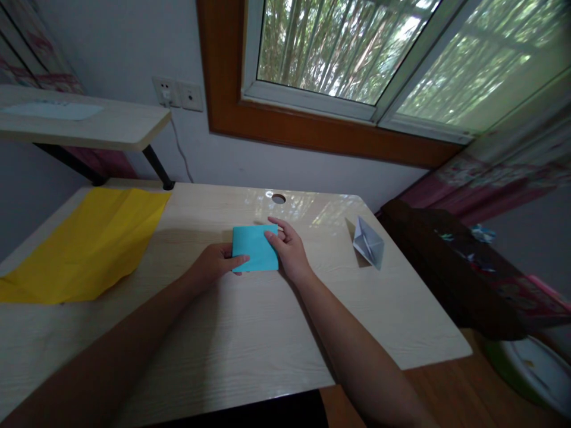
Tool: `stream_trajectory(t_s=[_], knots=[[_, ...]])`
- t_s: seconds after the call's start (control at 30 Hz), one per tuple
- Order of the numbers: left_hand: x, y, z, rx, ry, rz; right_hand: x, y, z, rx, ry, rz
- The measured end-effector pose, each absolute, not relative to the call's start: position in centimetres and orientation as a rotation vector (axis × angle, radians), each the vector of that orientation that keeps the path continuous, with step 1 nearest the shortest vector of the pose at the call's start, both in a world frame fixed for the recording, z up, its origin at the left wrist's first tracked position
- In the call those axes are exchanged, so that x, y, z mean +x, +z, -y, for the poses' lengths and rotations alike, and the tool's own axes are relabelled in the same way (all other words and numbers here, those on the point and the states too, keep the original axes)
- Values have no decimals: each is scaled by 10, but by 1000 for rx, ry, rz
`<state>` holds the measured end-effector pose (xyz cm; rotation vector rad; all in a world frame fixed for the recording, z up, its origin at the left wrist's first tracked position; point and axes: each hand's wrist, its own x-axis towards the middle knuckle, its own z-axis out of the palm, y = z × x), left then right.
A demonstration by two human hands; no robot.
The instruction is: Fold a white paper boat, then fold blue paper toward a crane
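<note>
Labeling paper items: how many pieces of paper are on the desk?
3. A folded blue paper square under both hands mid-desk, a large creased yellow paper sheet at left, a white folded paper boat at right. None appear hidden.

Right fingers (pixel 273 236) hide perhaps the teal paper's (pixel 252 246) right edge.

Bare worktop (pixel 250 339) in front; yellow paper sheet (pixel 89 244) spread at left, white folded paper boat (pixel 368 242) standing at right.
</note>
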<state>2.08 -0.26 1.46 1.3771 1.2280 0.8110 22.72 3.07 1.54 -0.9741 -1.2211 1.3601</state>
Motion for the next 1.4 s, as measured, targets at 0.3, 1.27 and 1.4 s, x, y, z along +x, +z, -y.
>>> stream_trajectory(t_s=[0.3,1.27,1.4], knots=[[11,9,0,1557,853,-1395,225,4,-30,-1000,1691,1173],[3,0,-9,1325,744,-1093,237,0,-49,-1022,1182,1022],[3,-1,-10,1250,773,-1081,237,1,-49,-1031,1135,989]])
